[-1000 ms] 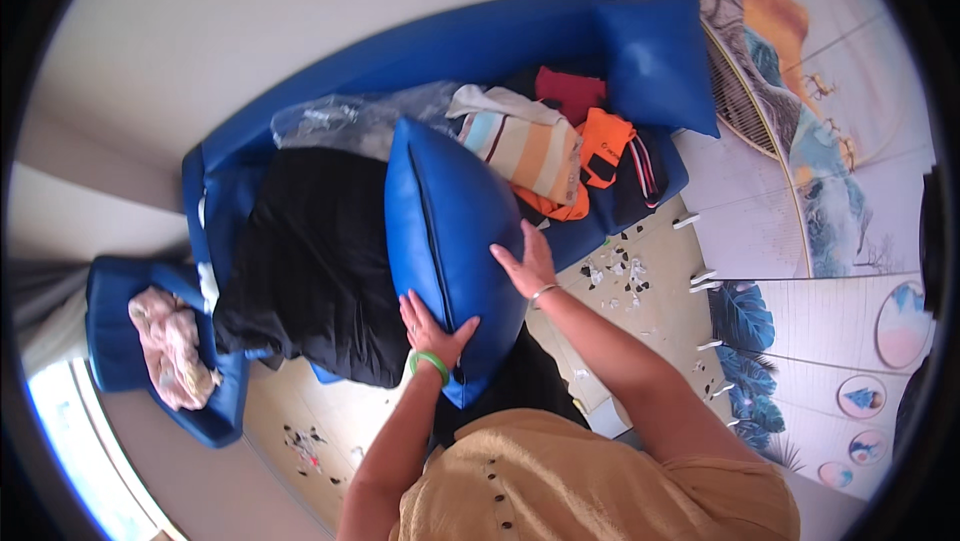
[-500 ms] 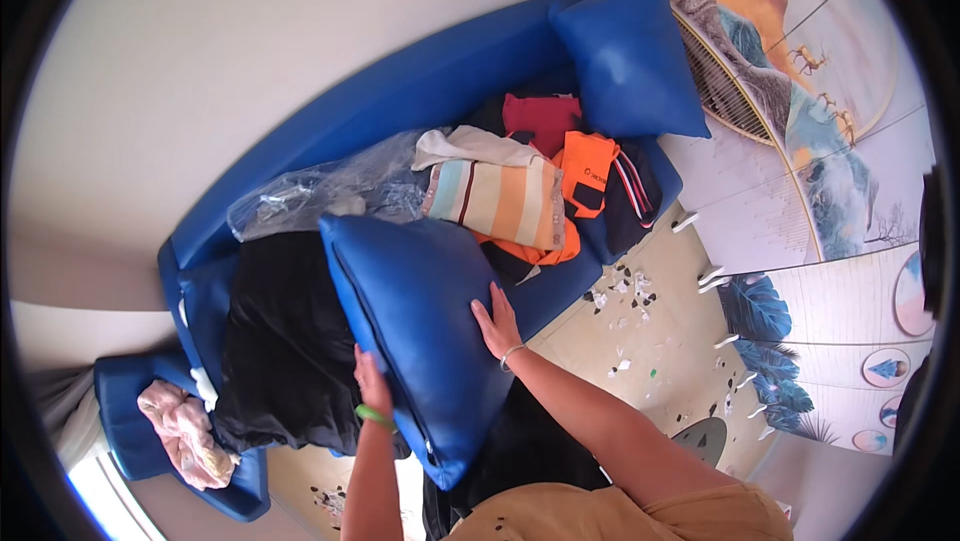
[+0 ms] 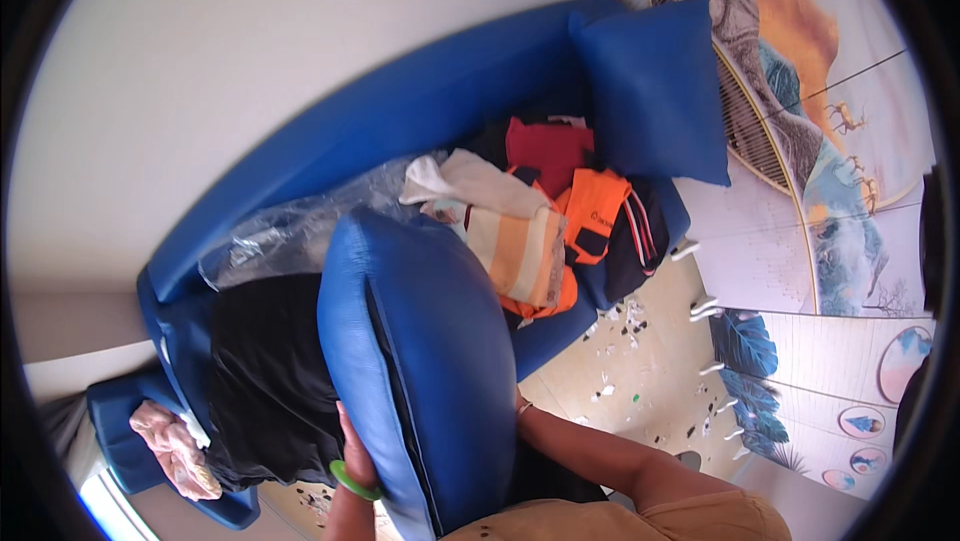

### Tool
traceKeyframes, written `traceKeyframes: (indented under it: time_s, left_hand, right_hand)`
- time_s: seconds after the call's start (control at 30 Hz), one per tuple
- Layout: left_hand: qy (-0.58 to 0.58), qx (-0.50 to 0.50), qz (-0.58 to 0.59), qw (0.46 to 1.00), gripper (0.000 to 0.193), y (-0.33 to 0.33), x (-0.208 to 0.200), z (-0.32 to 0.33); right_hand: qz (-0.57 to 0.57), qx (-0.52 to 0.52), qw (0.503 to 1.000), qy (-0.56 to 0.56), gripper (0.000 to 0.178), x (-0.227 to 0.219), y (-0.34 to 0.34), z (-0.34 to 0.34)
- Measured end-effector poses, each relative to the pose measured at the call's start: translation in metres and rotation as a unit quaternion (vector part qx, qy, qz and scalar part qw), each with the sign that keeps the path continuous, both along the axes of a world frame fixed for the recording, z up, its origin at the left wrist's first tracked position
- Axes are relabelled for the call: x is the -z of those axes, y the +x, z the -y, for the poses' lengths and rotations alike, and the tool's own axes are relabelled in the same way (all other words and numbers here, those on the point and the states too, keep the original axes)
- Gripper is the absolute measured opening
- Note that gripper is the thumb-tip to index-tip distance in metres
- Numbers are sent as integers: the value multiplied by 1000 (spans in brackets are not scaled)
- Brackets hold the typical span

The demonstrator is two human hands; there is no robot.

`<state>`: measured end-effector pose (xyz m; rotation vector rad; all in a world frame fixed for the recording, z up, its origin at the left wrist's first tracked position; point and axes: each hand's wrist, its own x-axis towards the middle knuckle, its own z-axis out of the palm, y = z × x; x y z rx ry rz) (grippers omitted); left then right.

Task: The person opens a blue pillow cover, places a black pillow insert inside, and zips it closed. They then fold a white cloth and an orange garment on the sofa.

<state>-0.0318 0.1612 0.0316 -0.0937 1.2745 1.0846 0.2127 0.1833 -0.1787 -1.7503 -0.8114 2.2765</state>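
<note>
Gripping a big blue cushion (image 3: 430, 361) from both sides, the left hand (image 3: 355, 451) shows on its left edge, the right hand (image 3: 520, 409) mostly hidden behind; it's lifted over the blue sofa (image 3: 400, 121), not yet set down beside the clothes pile (image 3: 540, 221)

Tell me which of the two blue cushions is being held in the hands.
The near blue cushion, gripped by left hand and right hand; the far blue cushion leans untouched at the sofa's end.
</note>
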Motion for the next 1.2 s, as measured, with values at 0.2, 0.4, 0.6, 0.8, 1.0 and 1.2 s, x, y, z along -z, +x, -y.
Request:
traceKeyframes:
  time_s: [0.2, 0.4, 0.6, 0.8, 1.0, 1.2]
  left_hand:
    - [142, 176, -206, 952, 67, -22, -77, -136]
    - [370, 217, -216, 877, 66, 41, -126, -342]
    - [466, 234, -269, 810, 66, 87, -90, -464]
    - [210, 281, -744, 570, 37, 39, -37, -523]
    - [192, 455, -545, 677, 40, -35, 89, -342]
    - [-164, 507, -620, 576, 75, -107, 95, -89]
  right_hand:
    - [7, 131, 979, 159, 56, -73, 7, -127]
    - [291, 82, 783, 544, 47, -174, 96, -312]
    - [474, 119, 557, 671, 43, -212, 144, -392]
    - [312, 344, 658, 592, 72, -270, 88, -433]
    - [393, -179, 756, 492, 93, -122, 96, -409]
    - [356, -147, 782, 490, 91, -113, 118, -392]
